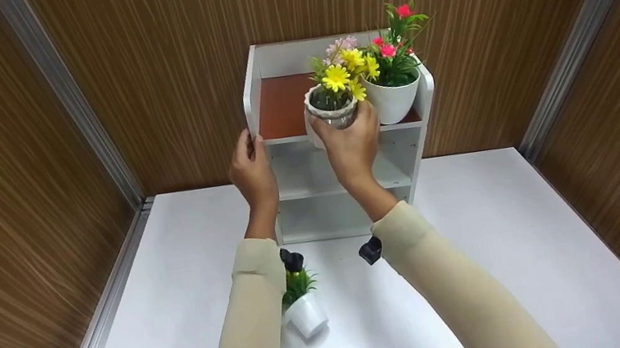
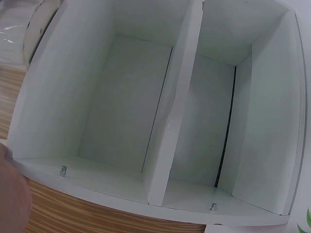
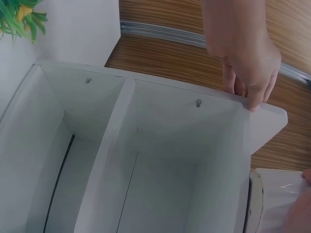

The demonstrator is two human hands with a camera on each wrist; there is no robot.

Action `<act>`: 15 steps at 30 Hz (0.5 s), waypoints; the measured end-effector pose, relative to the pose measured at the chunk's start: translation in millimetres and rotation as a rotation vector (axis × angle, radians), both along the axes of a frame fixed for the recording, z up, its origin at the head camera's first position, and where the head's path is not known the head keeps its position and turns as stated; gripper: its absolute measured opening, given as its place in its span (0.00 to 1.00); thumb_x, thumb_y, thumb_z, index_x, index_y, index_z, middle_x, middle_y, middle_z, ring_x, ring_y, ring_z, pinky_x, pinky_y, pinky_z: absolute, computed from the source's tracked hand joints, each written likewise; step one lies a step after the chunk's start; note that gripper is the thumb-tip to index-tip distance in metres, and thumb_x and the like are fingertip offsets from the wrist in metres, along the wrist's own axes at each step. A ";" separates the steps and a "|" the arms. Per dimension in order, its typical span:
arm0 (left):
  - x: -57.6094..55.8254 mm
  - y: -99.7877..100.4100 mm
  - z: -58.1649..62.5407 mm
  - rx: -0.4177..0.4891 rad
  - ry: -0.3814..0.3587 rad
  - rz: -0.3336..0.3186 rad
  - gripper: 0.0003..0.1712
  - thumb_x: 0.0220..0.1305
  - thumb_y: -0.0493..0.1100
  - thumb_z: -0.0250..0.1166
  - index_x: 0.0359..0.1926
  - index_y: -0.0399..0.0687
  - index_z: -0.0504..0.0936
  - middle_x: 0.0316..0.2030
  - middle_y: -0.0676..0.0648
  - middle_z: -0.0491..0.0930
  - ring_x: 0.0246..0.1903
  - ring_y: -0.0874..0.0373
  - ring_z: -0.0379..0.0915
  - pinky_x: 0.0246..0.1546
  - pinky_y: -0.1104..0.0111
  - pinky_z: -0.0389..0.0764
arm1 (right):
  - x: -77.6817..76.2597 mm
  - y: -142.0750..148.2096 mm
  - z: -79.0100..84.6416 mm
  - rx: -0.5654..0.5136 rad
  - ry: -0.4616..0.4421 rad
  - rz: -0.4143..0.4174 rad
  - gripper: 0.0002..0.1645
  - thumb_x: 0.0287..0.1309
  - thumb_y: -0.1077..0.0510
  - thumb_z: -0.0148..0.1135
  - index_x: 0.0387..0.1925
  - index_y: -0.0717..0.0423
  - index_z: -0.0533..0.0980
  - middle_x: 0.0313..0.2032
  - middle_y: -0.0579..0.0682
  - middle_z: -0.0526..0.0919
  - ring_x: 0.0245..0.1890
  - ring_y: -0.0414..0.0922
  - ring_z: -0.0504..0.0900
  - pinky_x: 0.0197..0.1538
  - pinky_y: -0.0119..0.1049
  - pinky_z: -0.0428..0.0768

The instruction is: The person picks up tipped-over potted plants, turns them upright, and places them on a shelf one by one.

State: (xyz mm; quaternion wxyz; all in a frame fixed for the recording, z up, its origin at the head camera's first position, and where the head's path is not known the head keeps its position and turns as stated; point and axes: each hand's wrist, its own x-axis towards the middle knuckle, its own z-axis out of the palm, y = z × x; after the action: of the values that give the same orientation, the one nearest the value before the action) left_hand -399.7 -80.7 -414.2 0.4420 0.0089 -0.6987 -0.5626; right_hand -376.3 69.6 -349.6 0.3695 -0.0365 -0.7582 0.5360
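- In the head view we see the right hand (image 1: 351, 138) clamped round the yellow-flowered pot (image 1: 331, 113), thumb on one side and fingers on the other, so the pot lies directly within the grasp, at the front edge of the shelf unit's red-brown top board (image 1: 280, 106). Its long axis stands roughly upright, with the flowers leaning toward the red-flowered pot (image 1: 395, 100) by the right side panel. The left hand (image 1: 253, 174) is farther from it, its fingers and thumb pinching the left side panel (image 1: 252, 98) near the front corner. We also see a small potted plant (image 1: 307, 316) lying tilted on the desk (image 1: 490, 270), off the shelf unit's front edge and beside the left sleeve (image 1: 257, 328).
- In the left wrist view we look into the lower compartments (image 2: 126, 102), with a metal peg (image 2: 63, 171) on the side wall, which we do not make out in the head view. Only a blurred piece of the left hand shows, so we cannot tell its finger positions here.
- In the right wrist view we find the left hand's fingertips (image 3: 255, 103) bent over the panel edge. The yellow-flowered pot's glossy wall shows just beside the top board's front edge; we cannot tell whether it touches.
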 end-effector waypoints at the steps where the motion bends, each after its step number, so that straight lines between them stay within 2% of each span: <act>1: 0.1 0.0 0.1 0.000 0.000 0.001 0.20 0.73 0.42 0.62 0.62 0.40 0.80 0.56 0.42 0.83 0.54 0.55 0.82 0.55 0.68 0.83 | -1.3 -0.2 0.4 0.003 -0.001 -0.003 0.52 0.43 0.41 0.80 0.66 0.58 0.69 0.61 0.53 0.73 0.64 0.49 0.71 0.68 0.46 0.70; 9: -0.2 0.6 -1.1 0.002 0.001 -0.006 0.20 0.73 0.42 0.62 0.61 0.39 0.80 0.55 0.42 0.84 0.53 0.55 0.82 0.54 0.68 0.83 | -9.1 0.4 3.2 -0.003 -0.027 0.008 0.54 0.45 0.40 0.79 0.69 0.59 0.67 0.64 0.55 0.72 0.66 0.49 0.70 0.70 0.46 0.68; 15: -1.1 2.9 -0.2 -0.006 -0.003 -0.012 0.20 0.73 0.42 0.62 0.62 0.39 0.79 0.55 0.42 0.83 0.54 0.54 0.81 0.55 0.67 0.83 | -15.6 2.5 5.8 0.016 -0.030 -0.014 0.54 0.46 0.40 0.79 0.70 0.59 0.67 0.64 0.56 0.73 0.66 0.51 0.71 0.70 0.47 0.69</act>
State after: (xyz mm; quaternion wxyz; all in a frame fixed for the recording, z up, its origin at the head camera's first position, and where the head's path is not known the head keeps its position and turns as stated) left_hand -400.9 -77.8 -414.4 0.4376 0.0042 -0.7010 -0.5632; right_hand -391.9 72.1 -343.8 0.3619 -0.0468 -0.7678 0.5267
